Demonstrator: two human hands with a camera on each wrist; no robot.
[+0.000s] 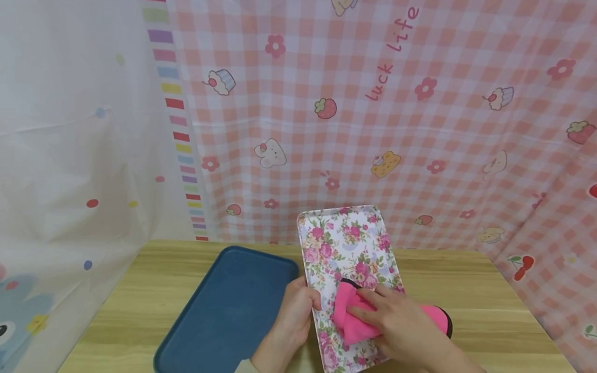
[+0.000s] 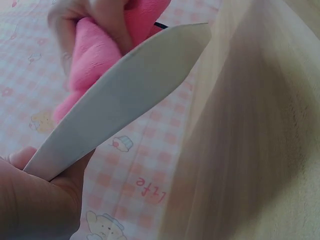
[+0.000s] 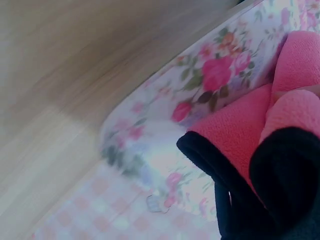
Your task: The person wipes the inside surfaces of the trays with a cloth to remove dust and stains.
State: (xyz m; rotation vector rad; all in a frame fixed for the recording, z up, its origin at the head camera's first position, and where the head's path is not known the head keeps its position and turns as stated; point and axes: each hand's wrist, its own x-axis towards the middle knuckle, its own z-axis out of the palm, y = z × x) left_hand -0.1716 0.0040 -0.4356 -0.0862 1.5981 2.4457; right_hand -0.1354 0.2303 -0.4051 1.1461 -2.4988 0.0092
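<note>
My left hand grips the left edge of a white tray with a pink rose pattern, thumb on its front face. The tray is held tilted up, its patterned side towards me. With my right hand I hold a bunched pink cloth with black edging against the lower half of that face. In the left wrist view the tray's plain pale underside shows, with the cloth behind its edge. Folds of the cloth hide part of the roses in the right wrist view.
A dark blue tray lies flat on the wooden table, left of my left hand. Behind the table hangs a pink checked curtain with cartoon prints. A white sheet hangs at the left.
</note>
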